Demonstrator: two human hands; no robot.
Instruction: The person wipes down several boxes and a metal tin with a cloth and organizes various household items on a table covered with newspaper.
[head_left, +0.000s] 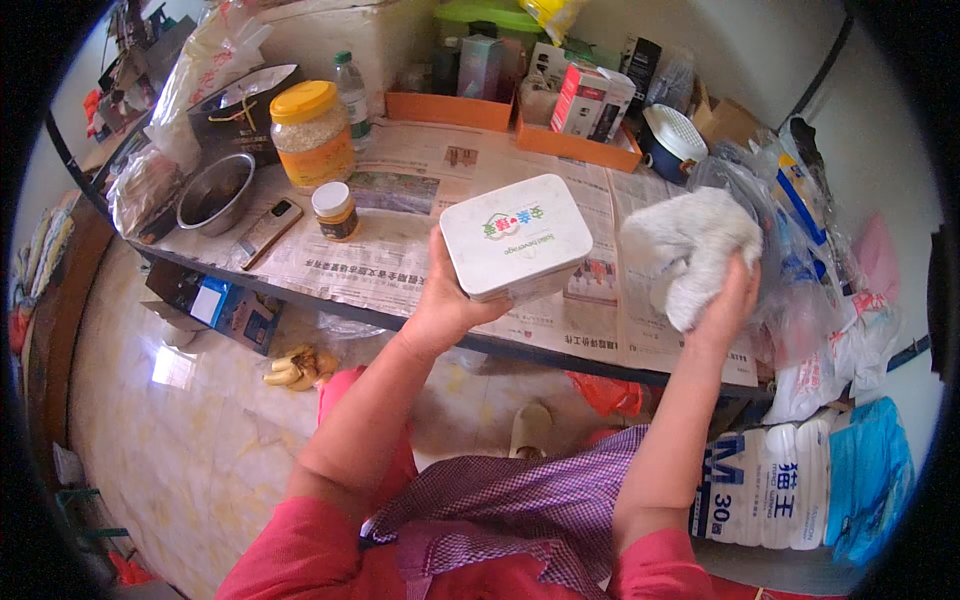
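Note:
My left hand (457, 300) grips a white rectangular container (517, 236) by its near left corner, above the table. Its lid faces up and bears coloured printing; the lower side looks translucent. Off to the right, my right hand (727, 292) holds a bunched white cloth (701, 240), apart from the container. The cloth's folds hide part of the fingers. Left of the container stands a small jar (335, 214) with a white lid. Newspaper (390, 262) covers the tabletop beneath both hands.
A large yellow-lidded jar (311, 135), a plastic bottle (352, 97), a metal bowl (217, 193) and a phone (272, 232) stand or lie at left. Orange trays (450, 111) with boxes line the back. Plastic bags (810, 300) crowd the right end. Bananas (292, 367) lie below.

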